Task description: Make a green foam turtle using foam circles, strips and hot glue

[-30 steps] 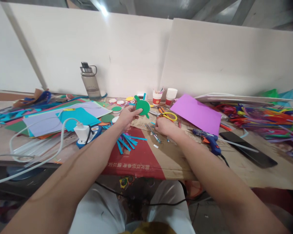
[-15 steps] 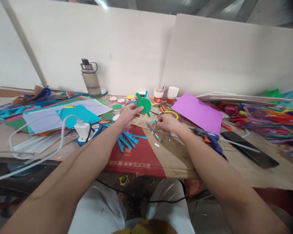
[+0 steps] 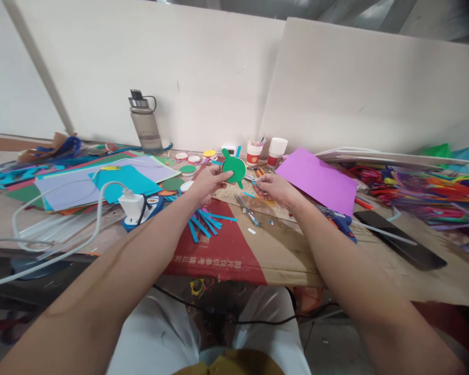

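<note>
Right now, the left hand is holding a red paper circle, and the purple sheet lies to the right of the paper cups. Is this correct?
Not quite: the paper circle in the left hand is green, as the head view shows. The purple sheet does lie right of the paper cups.

A craft workshop; purple paper [image 3: 318, 179], glue gun [image 3: 341, 224], blue strips [image 3: 223, 217] on a cardboard-covered table [image 3: 394, 284].

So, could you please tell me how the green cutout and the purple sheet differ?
Shape: the green cutout is round with narrow tabs sticking out, while the purple sheet has straight edges and corners.
Size: the green cutout looks much smaller than the purple sheet.
Pose: the green cutout is held up in the left hand; the purple sheet lies on the work surface, unheld.
Both are flat and brightly coloured.
</note>
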Available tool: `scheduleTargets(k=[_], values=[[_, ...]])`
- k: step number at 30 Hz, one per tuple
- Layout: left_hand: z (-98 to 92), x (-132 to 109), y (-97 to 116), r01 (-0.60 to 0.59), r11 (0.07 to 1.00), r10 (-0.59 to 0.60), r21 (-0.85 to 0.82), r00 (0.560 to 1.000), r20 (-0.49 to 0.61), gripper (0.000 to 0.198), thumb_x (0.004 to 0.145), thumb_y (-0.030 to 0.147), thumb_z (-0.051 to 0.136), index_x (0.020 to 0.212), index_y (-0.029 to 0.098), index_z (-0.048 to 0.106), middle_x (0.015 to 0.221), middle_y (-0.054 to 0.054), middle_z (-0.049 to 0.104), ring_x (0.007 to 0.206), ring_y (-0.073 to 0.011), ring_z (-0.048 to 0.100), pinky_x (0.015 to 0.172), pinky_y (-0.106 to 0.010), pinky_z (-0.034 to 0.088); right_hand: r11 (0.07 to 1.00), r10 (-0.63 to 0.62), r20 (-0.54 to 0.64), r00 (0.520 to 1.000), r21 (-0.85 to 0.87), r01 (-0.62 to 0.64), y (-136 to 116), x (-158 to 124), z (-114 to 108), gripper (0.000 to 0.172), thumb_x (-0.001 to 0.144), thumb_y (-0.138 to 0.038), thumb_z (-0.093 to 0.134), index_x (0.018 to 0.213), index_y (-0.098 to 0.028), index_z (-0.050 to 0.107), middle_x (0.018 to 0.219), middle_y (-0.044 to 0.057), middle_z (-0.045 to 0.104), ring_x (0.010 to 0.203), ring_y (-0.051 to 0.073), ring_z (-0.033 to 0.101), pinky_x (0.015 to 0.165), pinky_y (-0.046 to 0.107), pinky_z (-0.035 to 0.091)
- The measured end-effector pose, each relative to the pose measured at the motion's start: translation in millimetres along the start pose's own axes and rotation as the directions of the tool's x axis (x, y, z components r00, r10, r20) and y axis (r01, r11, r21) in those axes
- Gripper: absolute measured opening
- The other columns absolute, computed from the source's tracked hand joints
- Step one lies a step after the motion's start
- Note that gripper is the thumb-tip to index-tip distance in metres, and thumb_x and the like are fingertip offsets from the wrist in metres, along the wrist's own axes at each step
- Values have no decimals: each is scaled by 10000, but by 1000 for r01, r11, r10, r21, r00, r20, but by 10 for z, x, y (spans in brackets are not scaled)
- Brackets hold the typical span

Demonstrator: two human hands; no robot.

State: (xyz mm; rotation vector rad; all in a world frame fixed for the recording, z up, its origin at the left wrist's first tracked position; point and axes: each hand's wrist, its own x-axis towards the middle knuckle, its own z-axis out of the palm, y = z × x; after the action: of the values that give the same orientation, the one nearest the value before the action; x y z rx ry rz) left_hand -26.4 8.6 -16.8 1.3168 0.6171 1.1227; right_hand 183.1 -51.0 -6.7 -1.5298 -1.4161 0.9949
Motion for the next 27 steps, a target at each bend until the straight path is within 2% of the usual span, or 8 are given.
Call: scheduleTargets(k=[3, 7, 10, 15, 17, 21, 27], values=[[3, 1, -5, -6, 1000, 6, 2, 1000, 17, 433, 524, 394, 907, 799, 144, 685, 769, -35, 700, 669, -128, 635, 570, -232, 381, 989, 39, -13, 999, 146, -36, 3, -5, 3, 106, 778, -110, 623, 840, -181, 573, 671, -31, 621, 542, 55, 528, 568, 162, 481], [7, 5, -6, -28, 999, 26, 25, 998, 61, 394, 523, 315, 902, 820, 150, 702, 795, -32, 698, 653, -108, 597, 579, -239, 388, 995, 13, -56, 998, 104, -7, 3, -8, 2, 96, 770, -139, 642, 835, -186, 589, 711, -27, 637, 570, 65, 551, 612, 189, 501], [17, -3, 6, -67, 997, 62, 44, 994, 92, 347, 526, 248, 880, 812, 152, 709, 786, -28, 696, 661, -113, 582, 608, -250, 406, 997, -63, -81, 995, 33, 66, -15, -25, -11, 74, 780, -212, 645, 828, -188, 594, 673, -34, 608, 540, 75, 518, 566, 201, 468], [67, -79, 89, -145, 988, 134, 44, 972, 191, 294, 540, 213, 876, 756, 169, 681, 886, -48, 734, 844, -180, 654, 802, -311, 479, 972, -227, -143, 963, 25, 233, -124, -136, -13, 94, 789, -234, 611, 856, -174, 638, 672, -29, 592, 533, 86, 494, 538, 220, 412], [87, -116, 126, -183, 982, 170, 37, 960, 223, 304, 552, 235, 886, 755, 178, 668, 978, -66, 737, 937, -209, 663, 843, -338, 491, 949, -313, -198, 929, -19, 315, -170, -190, 3, 129, 793, -216, 592, 891, -163, 656, 714, -15, 614, 584, 98, 522, 585, 235, 433], [96, -152, 170, -219, 976, 207, 18, 944, 257, 324, 570, 322, 901, 725, 174, 659, 1037, -101, 730, 1036, -249, 655, 880, -368, 502, 860, -509, -268, 818, -182, 476, -201, -269, 40, 137, 810, -209, 582, 903, -151, 666, 812, 28, 663, 724, 134, 578, 709, 276, 469], [86, -164, 225, -229, 973, 218, 15, 942, 256, 347, 536, 366, 920, 703, 173, 685, 1031, -111, 730, 1051, -273, 654, 890, -390, 507, 709, -695, -223, 684, -371, 600, -192, -334, 67, 73, 855, -205, 576, 860, -191, 647, 884, 53, 661, 830, 175, 598, 735, 300, 477]])
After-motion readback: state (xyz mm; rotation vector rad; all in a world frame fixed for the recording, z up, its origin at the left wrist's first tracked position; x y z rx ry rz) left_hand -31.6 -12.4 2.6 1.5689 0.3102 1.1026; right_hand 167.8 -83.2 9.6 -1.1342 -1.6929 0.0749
